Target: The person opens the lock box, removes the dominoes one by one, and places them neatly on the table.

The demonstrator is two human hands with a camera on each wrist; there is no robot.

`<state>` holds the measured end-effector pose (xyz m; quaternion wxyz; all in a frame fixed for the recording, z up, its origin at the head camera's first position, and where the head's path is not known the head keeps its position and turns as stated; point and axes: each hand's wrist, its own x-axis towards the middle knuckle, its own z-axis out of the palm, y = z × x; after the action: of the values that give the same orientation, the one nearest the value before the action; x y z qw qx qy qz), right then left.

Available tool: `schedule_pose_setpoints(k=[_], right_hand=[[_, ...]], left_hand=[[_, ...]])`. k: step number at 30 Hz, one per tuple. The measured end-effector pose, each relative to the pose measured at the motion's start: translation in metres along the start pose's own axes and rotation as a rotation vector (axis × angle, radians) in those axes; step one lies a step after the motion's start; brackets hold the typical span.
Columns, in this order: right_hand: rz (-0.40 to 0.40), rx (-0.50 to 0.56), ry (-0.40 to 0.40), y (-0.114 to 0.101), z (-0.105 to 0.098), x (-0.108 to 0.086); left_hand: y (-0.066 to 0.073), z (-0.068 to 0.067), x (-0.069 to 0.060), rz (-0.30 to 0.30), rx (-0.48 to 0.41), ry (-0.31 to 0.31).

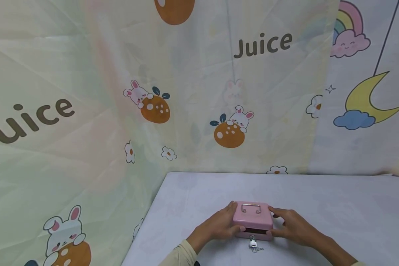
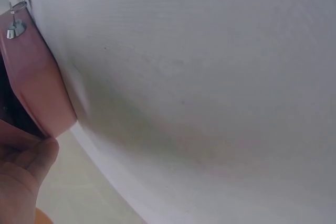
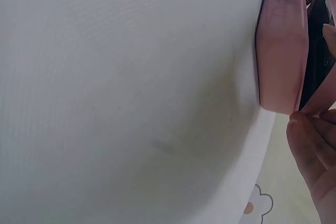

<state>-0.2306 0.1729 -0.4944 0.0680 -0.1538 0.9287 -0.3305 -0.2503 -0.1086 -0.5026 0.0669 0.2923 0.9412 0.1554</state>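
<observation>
The box point(image 1: 252, 221) was pink and glossy, with rounded corners, and stood upright on the table point(image 1: 186, 199). Its lid point(image 1: 251, 218) was slightly raised along the front, baring a dark gap point(image 1: 256, 231) above the lower wall. A thin metal handle point(image 1: 251, 205) lay on top of the lid. A silvery lock point(image 1: 252, 238) jutted from the front of the box, and keys point(image 1: 254, 248) hung from it.

The left hand point(image 1: 219, 225) gripped the box's left side, fingers at the lid's rear corner and thumb at the front by the gap. The right hand point(image 1: 294, 227) gripped the opposite side in the same way, its thumb and fingers parted only by the depth of the lid. In both wrist views, fingertips touched the lid's rear corners.

The table had a pale, whitish cover that spread all around the box. A pale sleeve point(image 1: 183, 255) showed in front of the box, to its left. Behind the box hung a cloth point(image 1: 193, 74) printed with rabbits, orange fruit, small flowers and "Juice"; to the box's right, farther back, were a rainbow point(image 1: 350, 18) and a yellow moon point(image 1: 359, 96).
</observation>
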Motion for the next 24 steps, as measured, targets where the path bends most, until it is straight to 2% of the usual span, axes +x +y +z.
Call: schedule_pose_setpoints(k=[7,13,24], right_hand=[[-0.111,-0.041,0.016,0.0045,-0.002,-0.0042],[-0.06,-0.032,0.009,0.0031,-0.0018,-0.0021],[-0.086,-0.047,0.026,0.0013,-0.0051,-0.0009]], left_hand=[[0.0003,-0.0028,0.0009,-0.01,-0.006,-0.004],[0.0008,-0.0044,0.0013,-0.006,-0.003,0.002],[-0.0021,-0.0036,0.0032,-0.019,-0.028,0.008]])
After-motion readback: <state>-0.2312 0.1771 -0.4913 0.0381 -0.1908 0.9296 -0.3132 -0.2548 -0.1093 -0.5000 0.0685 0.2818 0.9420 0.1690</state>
